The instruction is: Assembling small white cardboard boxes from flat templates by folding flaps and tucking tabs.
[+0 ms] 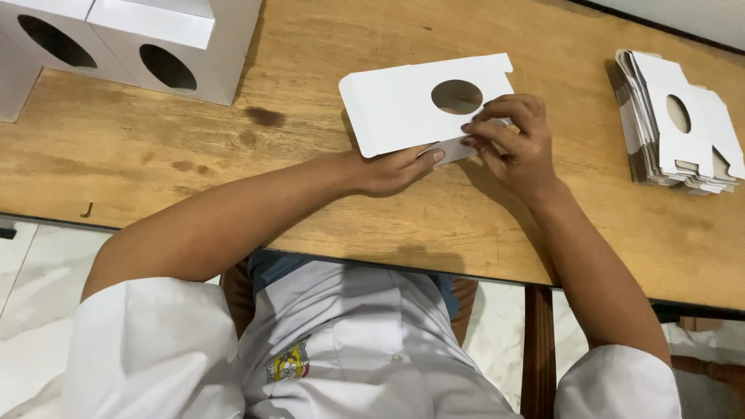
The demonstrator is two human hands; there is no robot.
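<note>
A flat white cardboard box blank with a round cut-out lies on the wooden table. My left hand grips its near edge from underneath, thumb on top. My right hand pinches the blank's near right corner flap, fingers curled over it. Both forearms reach in from the bottom, in white short sleeves.
A stack of flat white blanks with oval holes sits at the right. Two folded white boxes with oval windows stand at the back left. The table's front edge runs under my elbows, with tiled floor below.
</note>
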